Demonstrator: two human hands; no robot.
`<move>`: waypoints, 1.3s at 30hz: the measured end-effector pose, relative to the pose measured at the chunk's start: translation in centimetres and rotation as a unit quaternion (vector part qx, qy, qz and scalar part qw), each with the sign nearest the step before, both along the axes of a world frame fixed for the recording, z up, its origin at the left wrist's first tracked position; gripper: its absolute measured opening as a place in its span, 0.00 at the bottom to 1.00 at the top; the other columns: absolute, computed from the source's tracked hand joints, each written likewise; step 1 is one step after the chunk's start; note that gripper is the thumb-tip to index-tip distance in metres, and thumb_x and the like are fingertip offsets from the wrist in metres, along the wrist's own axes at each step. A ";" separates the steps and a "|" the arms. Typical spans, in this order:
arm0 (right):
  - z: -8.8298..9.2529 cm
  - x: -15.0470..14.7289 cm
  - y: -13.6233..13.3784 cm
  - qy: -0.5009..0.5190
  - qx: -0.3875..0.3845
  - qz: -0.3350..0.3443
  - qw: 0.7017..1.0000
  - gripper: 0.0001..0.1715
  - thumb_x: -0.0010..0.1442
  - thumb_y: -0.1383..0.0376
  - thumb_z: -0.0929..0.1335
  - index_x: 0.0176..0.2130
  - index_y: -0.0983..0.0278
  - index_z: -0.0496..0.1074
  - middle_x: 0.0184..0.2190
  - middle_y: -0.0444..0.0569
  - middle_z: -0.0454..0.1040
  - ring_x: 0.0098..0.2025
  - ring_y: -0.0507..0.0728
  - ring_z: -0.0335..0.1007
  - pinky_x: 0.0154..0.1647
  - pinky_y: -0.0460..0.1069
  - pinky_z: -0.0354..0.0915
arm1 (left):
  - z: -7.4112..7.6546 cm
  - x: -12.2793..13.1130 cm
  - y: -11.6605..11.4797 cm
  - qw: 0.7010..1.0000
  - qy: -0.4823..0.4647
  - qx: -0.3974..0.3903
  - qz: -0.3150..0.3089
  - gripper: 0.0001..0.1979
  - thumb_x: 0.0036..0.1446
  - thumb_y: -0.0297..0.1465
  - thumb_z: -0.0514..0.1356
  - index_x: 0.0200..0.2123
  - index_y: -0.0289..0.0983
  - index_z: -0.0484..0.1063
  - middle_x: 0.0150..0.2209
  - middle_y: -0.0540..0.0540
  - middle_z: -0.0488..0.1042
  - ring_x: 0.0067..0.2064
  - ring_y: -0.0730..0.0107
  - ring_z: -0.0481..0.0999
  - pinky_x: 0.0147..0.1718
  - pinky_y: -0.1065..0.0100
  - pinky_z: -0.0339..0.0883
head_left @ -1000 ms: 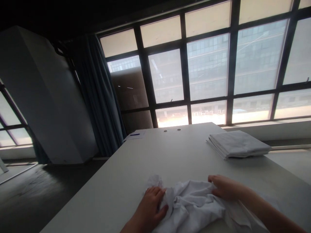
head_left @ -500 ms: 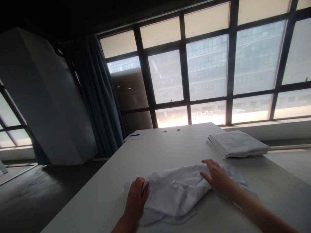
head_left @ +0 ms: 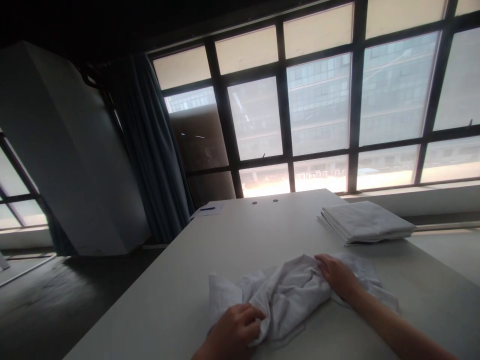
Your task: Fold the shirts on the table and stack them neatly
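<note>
A crumpled white cloth (head_left: 288, 295), possibly a garment, lies in loose folds on the near part of the white table. My left hand (head_left: 238, 327) is at its near left side, fingers curled and closed on a fold. At the cloth's upper right, my right hand (head_left: 337, 274) pinches a raised edge, its thumb hidden by the fabric. One flap of the cloth spreads flat to the left beyond my left hand, and another part trails out under my right wrist.
A stack of folded white cloth (head_left: 365, 222) sits at the table's right edge. Paper with a blue pen (head_left: 207, 208) lies at the far left corner. Two round inserts (head_left: 275, 200) mark the far end of the table (head_left: 240, 235). Beyond are windows and a dark curtain (head_left: 153, 150).
My left hand has moved right and nearer me, drawing its side of the cloth into bunched folds. My right hand has gone from spread fingers to gripping the cloth's edge.
</note>
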State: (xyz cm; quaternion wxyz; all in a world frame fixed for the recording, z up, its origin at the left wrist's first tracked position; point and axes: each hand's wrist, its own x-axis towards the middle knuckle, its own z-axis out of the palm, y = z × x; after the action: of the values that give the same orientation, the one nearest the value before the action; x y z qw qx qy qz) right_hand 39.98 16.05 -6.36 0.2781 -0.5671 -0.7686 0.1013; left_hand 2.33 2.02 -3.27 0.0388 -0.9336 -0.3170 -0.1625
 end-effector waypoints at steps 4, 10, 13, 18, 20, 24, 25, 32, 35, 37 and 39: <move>0.8 0.6 0.0 0.039 0.026 -0.019 0.999 0.18 0.67 0.59 0.59 0.41 0.62 0.76 0.42 0.55 0.80 0.44 0.62 0.77 0.48 0.54 0.68 | -0.1 -0.7 0.9 0.997 -0.024 0.017 0.077 0.15 0.49 0.16 0.54 0.33 0.41 0.69 0.44 0.47 0.79 0.43 0.64 0.77 0.40 0.65 0.71; 3.9 0.0 -0.8 0.188 0.096 0.010 0.977 0.22 0.66 0.50 0.62 0.38 0.61 0.77 0.52 0.57 0.75 0.43 0.61 0.76 0.45 0.55 0.71 | 0.2 -2.2 1.9 0.969 -0.085 0.034 0.229 0.19 0.43 0.14 0.53 0.33 0.42 0.71 0.44 0.45 0.78 0.46 0.61 0.76 0.44 0.61 0.73; 7.0 -0.3 -1.8 0.221 0.119 0.001 0.968 0.22 0.63 0.46 0.65 0.37 0.59 0.78 0.55 0.56 0.73 0.51 0.65 0.72 0.45 0.56 0.71 | 0.2 -2.6 2.0 0.964 -0.110 0.027 0.241 0.16 0.42 0.16 0.55 0.31 0.41 0.72 0.53 0.44 0.75 0.54 0.56 0.73 0.52 0.55 0.71; 12.9 0.4 -4.4 0.321 0.064 0.048 0.944 0.22 0.63 0.45 0.66 0.39 0.59 0.73 0.47 0.54 0.77 0.52 0.65 0.70 0.45 0.55 0.70 | 2.2 -2.1 0.8 0.982 -0.099 0.013 0.157 0.11 0.52 0.25 0.59 0.38 0.41 0.77 0.63 0.41 0.69 0.61 0.51 0.69 0.59 0.50 0.67; 15.1 1.5 -6.2 0.343 -0.034 0.103 0.933 0.22 0.63 0.44 0.66 0.40 0.60 0.71 0.38 0.50 0.77 0.43 0.60 0.73 0.41 0.52 0.70 | 3.7 -1.7 -0.2 0.991 -0.073 -0.045 0.103 0.10 0.55 0.32 0.60 0.40 0.42 0.78 0.62 0.42 0.70 0.59 0.51 0.71 0.59 0.52 0.67; 18.6 3.7 -10.3 0.241 -0.328 0.268 0.873 0.25 0.60 0.44 0.69 0.44 0.60 0.72 0.34 0.47 0.76 0.35 0.58 0.74 0.34 0.50 0.68 | 6.6 -0.7 -1.8 0.973 -0.081 -0.209 0.059 0.24 0.63 0.52 0.51 0.41 0.44 0.79 0.40 0.44 0.82 0.41 0.59 0.81 0.48 0.61 0.72; 19.0 4.0 -11.0 0.209 -0.390 0.304 0.843 0.27 0.59 0.44 0.70 0.46 0.61 0.72 0.36 0.48 0.77 0.36 0.59 0.76 0.36 0.51 0.69 | 7.0 -0.3 -2.0 0.964 -0.098 -0.241 0.057 0.30 0.65 0.56 0.44 0.38 0.44 0.80 0.34 0.45 0.82 0.36 0.61 0.81 0.45 0.63 0.73; 13.1 2.1 -7.4 0.021 -0.203 0.191 0.960 0.24 0.61 0.50 0.68 0.52 0.58 0.74 0.48 0.55 0.77 0.47 0.64 0.75 0.49 0.57 0.69 | 5.1 -0.4 -2.1 0.932 -0.043 -0.234 0.275 0.24 0.54 0.47 0.65 0.53 0.45 0.74 0.51 0.41 0.79 0.45 0.55 0.81 0.44 0.61 0.74; 8.0 1.1 -5.0 -0.053 -0.137 0.172 0.974 0.32 0.53 0.54 0.73 0.56 0.58 0.73 0.60 0.58 0.70 0.60 0.69 0.66 0.61 0.60 0.61 | 3.0 -2.1 -2.2 0.920 0.031 -0.217 0.325 0.49 0.39 0.41 0.74 0.65 0.43 0.64 0.67 0.32 0.61 0.55 0.43 0.76 0.53 0.53 0.70; 5.3 0.4 -4.0 -0.082 -0.139 0.166 0.973 0.38 0.51 0.55 0.74 0.60 0.57 0.70 0.65 0.57 0.64 0.66 0.70 0.59 0.65 0.62 0.56 | 2.1 -3.3 -1.9 0.906 0.060 -0.213 0.360 0.54 0.37 0.41 0.74 0.68 0.42 0.60 0.69 0.30 0.57 0.59 0.39 0.72 0.56 0.50 0.67; 3.4 -0.3 -3.3 -0.101 -0.112 0.144 0.978 0.31 0.55 0.57 0.71 0.58 0.55 0.71 0.65 0.55 0.65 0.65 0.69 0.59 0.64 0.63 0.55 | 1.8 -4.5 -1.2 0.890 0.083 -0.204 0.399 0.54 0.40 0.44 0.73 0.70 0.40 0.57 0.69 0.30 0.55 0.64 0.36 0.66 0.58 0.47 0.63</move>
State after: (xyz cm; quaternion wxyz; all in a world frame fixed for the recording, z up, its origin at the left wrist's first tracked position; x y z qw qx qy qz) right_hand 39.69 12.74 -2.93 0.1164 -0.4853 -0.8501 0.1679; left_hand -2.22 0.77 -1.46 -0.0644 -0.7261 -0.6845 0.0133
